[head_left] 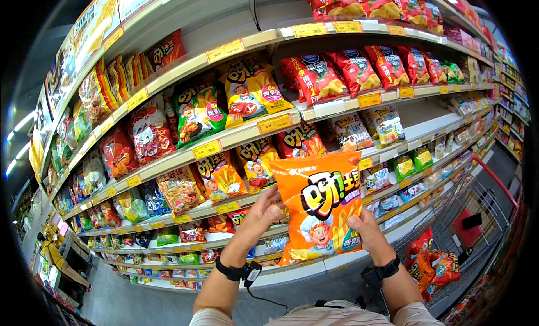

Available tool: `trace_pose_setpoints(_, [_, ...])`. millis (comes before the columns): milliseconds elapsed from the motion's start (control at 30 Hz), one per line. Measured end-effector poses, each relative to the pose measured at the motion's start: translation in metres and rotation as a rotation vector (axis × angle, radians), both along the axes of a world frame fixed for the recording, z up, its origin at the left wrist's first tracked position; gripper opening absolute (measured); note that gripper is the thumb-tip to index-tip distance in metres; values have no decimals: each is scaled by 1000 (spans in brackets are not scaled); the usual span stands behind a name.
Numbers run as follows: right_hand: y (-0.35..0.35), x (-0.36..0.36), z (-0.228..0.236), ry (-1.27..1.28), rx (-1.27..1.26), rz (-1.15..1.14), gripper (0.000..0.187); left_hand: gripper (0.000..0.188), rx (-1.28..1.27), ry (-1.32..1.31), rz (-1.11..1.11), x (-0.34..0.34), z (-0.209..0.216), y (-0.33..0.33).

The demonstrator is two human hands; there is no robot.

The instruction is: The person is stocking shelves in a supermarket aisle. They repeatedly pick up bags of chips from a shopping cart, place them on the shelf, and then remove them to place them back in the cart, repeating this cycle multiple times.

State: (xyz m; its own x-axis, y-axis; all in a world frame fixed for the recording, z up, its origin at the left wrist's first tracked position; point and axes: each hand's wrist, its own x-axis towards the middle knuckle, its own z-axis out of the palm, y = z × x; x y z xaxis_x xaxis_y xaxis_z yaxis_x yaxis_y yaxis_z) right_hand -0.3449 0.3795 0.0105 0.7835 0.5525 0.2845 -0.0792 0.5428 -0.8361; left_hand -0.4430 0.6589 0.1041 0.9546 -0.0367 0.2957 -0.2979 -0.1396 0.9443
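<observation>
A large orange snack bag [318, 213], printed with a chef figure and fries, is upright in front of me. My right hand [368, 230] grips its right edge, thumb on the front and the other fingers hidden behind. My left hand [268, 212] is at the bag's left edge with loosely extended fingers. Some fingertips pass behind the bag, so I cannot tell whether they touch it. Both wrists wear black bands. Beyond the bag, similar yellow bags [257, 160] and an orange bag [220, 174] stand on a shelf.
Tiered shelves [241, 136] of snack bags curve across the aisle. To the right stands a metal shopping cart [477, 236] with a red-edged handle, holding several red and orange bags [432, 270]. Far left, a person in yellow [51, 253] is near a counter. Grey floor [151, 301] lies below.
</observation>
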Motion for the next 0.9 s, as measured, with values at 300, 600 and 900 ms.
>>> trace_pose_setpoints(300, [12, -11, -4, -36, -160, 13, 74, 60, -84, 29, 181, 5, 11, 26])
trace_pose_setpoints(600, [22, -7, -11, -18, -140, 61, 76, 49, -46, -27, 217, 8, 14, 36])
trace_pose_setpoints(900, [34, -5, -10, -9, -121, 90, 77, 44, -69, -67, 258, 15, 18, 47])
